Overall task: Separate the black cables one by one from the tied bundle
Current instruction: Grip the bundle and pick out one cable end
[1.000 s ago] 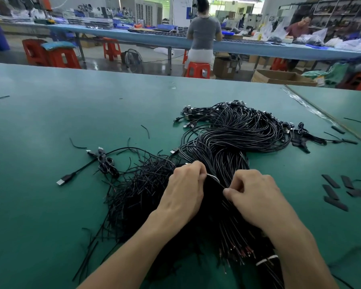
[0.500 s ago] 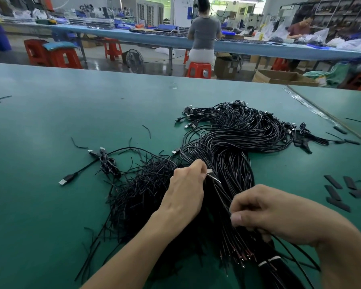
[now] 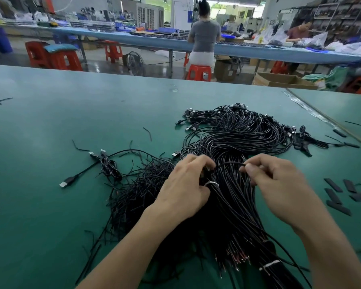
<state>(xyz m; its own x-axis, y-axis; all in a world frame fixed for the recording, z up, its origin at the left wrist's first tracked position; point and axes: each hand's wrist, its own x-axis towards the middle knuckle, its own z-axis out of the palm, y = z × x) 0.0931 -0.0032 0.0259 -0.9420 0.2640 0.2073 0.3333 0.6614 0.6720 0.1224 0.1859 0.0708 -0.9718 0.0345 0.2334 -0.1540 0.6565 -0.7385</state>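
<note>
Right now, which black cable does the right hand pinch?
The single cable arching over the tied bundle from left hand to right hand; others lie bunched.

The right hand (image 3: 279, 184) has returned to the bundle (image 3: 238, 138), pinching a cable (image 3: 229, 163).

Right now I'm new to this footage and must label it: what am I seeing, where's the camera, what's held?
There is no machine here: these are a person's two bare hands, filmed by a camera worn on the head, looking forward and down. On the green table lies a tied bundle of black cables, a loose pile of black wire pieces to its left, and flat black strips on the right. The left hand grips the bundle near its white tie; the right hand pinches one cable.
</note>
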